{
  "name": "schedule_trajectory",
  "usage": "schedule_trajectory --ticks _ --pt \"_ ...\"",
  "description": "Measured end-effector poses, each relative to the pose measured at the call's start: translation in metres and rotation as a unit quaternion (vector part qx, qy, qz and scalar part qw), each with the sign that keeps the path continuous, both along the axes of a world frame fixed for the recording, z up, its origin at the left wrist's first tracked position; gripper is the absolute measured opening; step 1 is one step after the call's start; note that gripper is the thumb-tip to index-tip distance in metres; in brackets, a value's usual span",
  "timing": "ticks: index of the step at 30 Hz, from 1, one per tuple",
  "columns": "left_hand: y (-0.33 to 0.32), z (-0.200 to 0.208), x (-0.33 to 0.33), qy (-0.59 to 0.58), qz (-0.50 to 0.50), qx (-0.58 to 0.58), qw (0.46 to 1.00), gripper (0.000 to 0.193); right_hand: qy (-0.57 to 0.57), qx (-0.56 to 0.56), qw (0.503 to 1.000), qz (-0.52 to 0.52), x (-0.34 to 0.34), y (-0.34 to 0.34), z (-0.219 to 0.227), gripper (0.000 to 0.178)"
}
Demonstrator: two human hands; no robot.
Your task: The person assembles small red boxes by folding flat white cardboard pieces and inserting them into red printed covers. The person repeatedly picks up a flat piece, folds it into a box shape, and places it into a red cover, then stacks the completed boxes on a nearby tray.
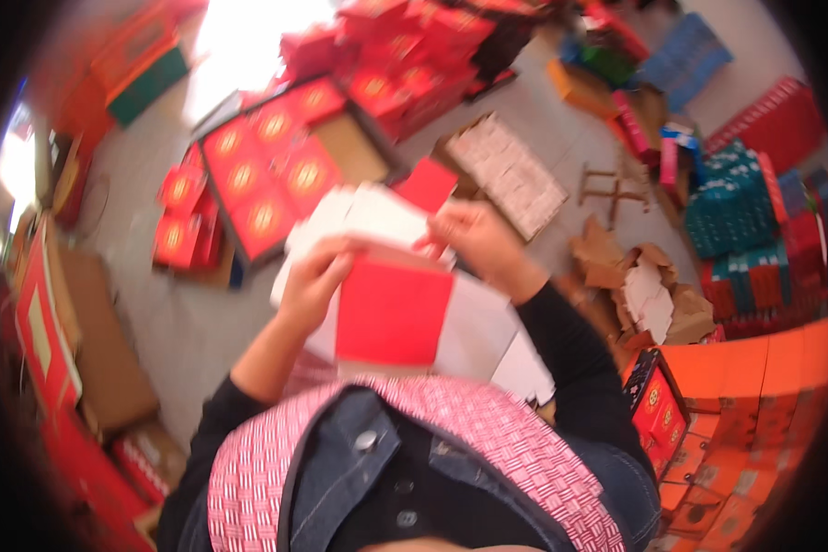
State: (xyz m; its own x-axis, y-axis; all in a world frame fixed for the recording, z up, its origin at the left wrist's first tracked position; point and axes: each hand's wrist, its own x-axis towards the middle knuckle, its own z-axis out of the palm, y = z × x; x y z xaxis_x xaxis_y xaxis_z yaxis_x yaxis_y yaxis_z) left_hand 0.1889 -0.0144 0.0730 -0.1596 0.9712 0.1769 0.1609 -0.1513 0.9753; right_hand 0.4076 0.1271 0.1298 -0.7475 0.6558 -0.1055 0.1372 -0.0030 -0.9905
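Observation:
Over my lap lies a folding carton [393, 315], partly opened out, with a bright red panel and white inner faces. At its left edge my left hand [317, 276] grips the card, thumb on top and fingers curled. My right hand [478, 241] is closed in a pinch on the carton's upper right edge. Just beyond those fingertips a red flap [427, 185] sticks up; I cannot tell whether it belongs to the same carton. White card sheets [359, 213] lie under and beyond the hands, slightly blurred.
Ahead stands a dark-edged tray [213, 189] of red boxes with gold emblems, with a heap of red boxes [405, 64] behind it. A carton of pale pieces [506, 170] and a wooden stool [614, 191] sit to the right. Orange boxes [741, 368] are stacked at near right.

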Motion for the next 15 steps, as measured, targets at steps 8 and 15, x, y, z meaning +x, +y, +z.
schedule_trajectory --ticks 8,15 --pt "-0.01 0.009 0.011 -0.165 -0.044 0.012 0.985 0.018 -0.106 -0.088 0.98 0.146 -0.021 -0.005 0.032 0.022" --pt "-0.01 -0.002 0.01 -0.259 -0.079 0.047 0.961 0.032 -0.054 0.125 0.986 0.1 -0.019 -0.019 0.009 0.027"
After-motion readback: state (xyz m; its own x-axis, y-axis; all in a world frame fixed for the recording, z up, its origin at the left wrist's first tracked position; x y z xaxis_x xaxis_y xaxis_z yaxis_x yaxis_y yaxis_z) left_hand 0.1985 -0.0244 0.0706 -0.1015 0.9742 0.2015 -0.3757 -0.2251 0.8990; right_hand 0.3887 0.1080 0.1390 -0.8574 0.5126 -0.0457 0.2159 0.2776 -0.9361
